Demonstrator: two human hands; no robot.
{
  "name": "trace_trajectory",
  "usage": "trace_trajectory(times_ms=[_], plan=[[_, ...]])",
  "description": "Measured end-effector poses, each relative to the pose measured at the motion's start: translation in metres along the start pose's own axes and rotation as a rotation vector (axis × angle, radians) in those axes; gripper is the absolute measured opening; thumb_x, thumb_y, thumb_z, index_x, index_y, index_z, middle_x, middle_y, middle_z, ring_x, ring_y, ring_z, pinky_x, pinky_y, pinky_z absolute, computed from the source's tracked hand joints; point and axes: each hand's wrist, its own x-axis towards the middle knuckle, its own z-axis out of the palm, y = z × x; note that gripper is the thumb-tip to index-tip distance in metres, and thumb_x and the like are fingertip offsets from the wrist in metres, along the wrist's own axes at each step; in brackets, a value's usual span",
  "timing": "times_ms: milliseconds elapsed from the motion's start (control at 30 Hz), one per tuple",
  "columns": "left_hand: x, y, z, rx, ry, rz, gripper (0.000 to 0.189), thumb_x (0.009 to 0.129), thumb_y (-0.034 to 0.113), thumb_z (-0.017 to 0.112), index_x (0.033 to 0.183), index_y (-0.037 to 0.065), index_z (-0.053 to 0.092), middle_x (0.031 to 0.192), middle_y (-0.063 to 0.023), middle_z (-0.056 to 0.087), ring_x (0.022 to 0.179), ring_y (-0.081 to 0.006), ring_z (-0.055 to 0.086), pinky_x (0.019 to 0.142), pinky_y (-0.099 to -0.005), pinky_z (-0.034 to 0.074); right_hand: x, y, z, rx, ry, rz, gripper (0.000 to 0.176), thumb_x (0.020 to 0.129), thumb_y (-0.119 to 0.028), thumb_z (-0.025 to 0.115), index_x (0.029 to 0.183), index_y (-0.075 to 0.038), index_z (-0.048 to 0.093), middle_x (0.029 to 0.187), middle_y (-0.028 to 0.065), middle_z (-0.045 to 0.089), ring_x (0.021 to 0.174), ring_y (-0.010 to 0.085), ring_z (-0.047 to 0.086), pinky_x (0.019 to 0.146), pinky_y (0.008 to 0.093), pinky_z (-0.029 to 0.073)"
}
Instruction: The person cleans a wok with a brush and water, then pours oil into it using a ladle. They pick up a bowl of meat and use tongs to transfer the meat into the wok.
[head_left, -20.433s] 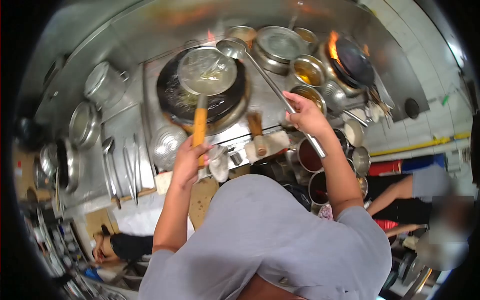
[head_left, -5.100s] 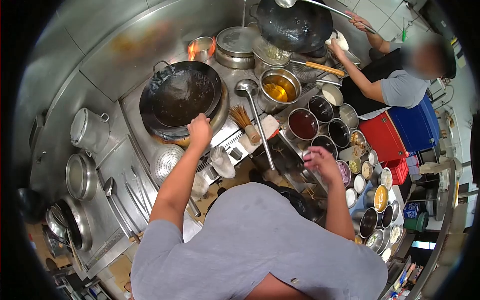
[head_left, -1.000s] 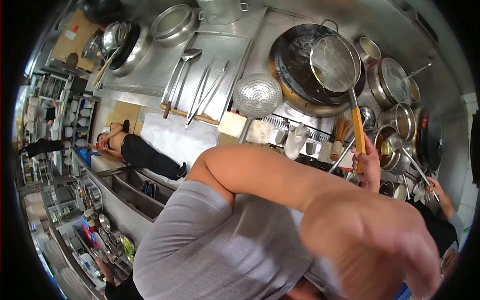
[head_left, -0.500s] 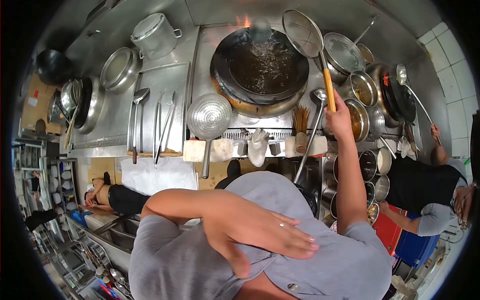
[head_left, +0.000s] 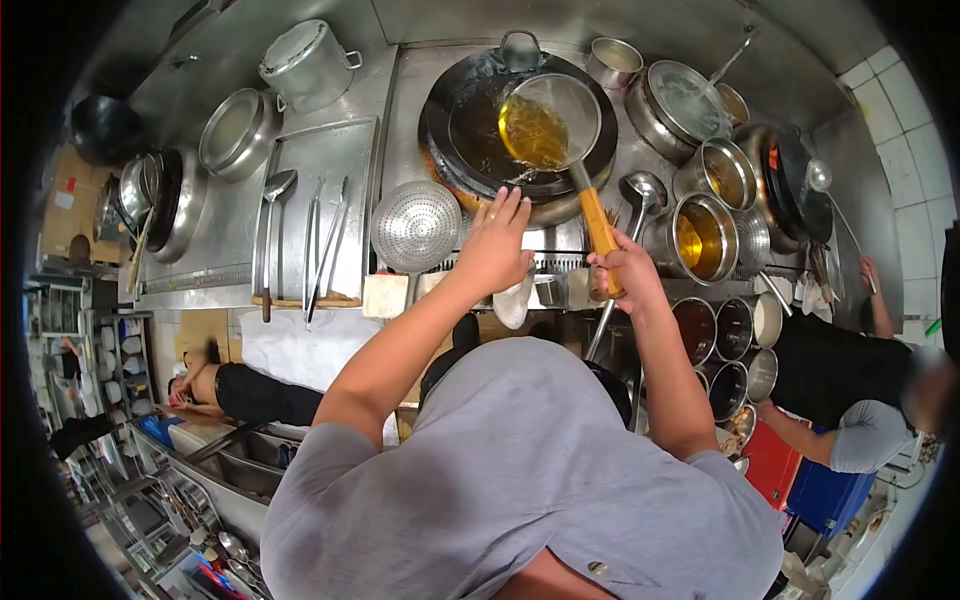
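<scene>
My right hand (head_left: 630, 270) is wrapped round the wooden handle of a mesh strainer (head_left: 572, 108). The strainer's round basket is over the black wok (head_left: 455, 115), with golden, oily liquid showing in or through its left part. At the wok's front rim is my left hand (head_left: 498, 245), palm down, its fingers stretched out and holding nothing. A perforated skimmer (head_left: 416, 228) lies just left of that hand. To the right of the strainer's handle rests a steel ladle (head_left: 643, 190), its long shaft running toward me.
Pots of golden liquid (head_left: 703, 240) stand right of the wok. A tray (head_left: 290, 160) with a spatula and tongs lies left, a tall lidded pot (head_left: 308, 65) behind it. Another person (head_left: 840, 360) works at the right; someone else (head_left: 255, 390) is at the left.
My right hand has brought the strainer left and down over the wok. My left hand has moved from my chest to the wok's front rim. Flames behind the wok no longer show.
</scene>
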Motion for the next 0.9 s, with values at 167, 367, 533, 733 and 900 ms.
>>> trace_trajectory(times_ms=[167,367,533,733,900], plan=[[0.011,-0.027,0.039,0.109,-0.094,-0.009,0.089,0.084,0.019,0.076,0.157,-0.007,0.033,0.160,-0.0246,0.040,0.151,-0.0425,0.037,0.123,-0.0588,0.030,-0.001,0.004,0.002,0.188,-0.184,0.142,0.064,0.089,0.010,0.052,0.151,-0.005,0.043,0.098,0.0152,0.060,0.063,0.0154,0.052,0.051,0.0283,0.046],[0.000,-0.027,0.048,0.153,-0.052,-0.012,0.101,0.078,0.021,0.080,0.160,-0.004,0.026,0.159,-0.0245,0.038,0.152,-0.0452,0.032,0.127,-0.0563,0.024,0.006,0.010,0.002,0.296,-0.348,0.158,0.064,0.089,0.009,0.053,0.149,-0.007,0.043,0.101,0.0153,0.060,0.064,0.0144,0.052,0.052,0.0263,0.046],[-0.003,-0.031,0.048,0.108,-0.004,0.018,0.104,0.077,0.019,0.079,0.161,-0.003,0.023,0.159,-0.0243,0.036,0.153,-0.0455,0.030,0.127,-0.0581,0.023,0.005,-0.002,0.001,0.372,-0.353,0.116,0.064,0.088,0.009,0.056,0.148,-0.008,0.043,0.102,0.0153,0.060,0.065,0.0137,0.052,0.052,0.0247,0.046],[-0.004,-0.031,0.050,0.059,-0.016,-0.024,0.103,0.077,0.019,0.079,0.162,-0.003,0.024,0.162,-0.0239,0.035,0.153,-0.0459,0.031,0.126,-0.0582,0.024,-0.004,-0.035,-0.010,0.243,-0.184,-0.247,0.072,0.089,0.009,0.055,0.157,-0.011,0.040,0.099,0.0123,0.060,0.066,0.0130,0.053,0.050,0.0244,0.045],[-0.042,-0.043,0.021,-0.198,0.049,-0.174,0.096,0.083,0.020,0.080,0.161,-0.003,0.029,0.163,-0.0280,0.036,0.150,-0.0455,0.037,0.124,-0.0537,0.030,0.090,-0.010,-0.093,-0.877,0.616,-0.911,0.073,0.088,0.003,0.056,0.160,-0.004,0.041,0.131,0.0229,0.068,0.106,0.0354,0.073,0.089,0.0428,0.058]])
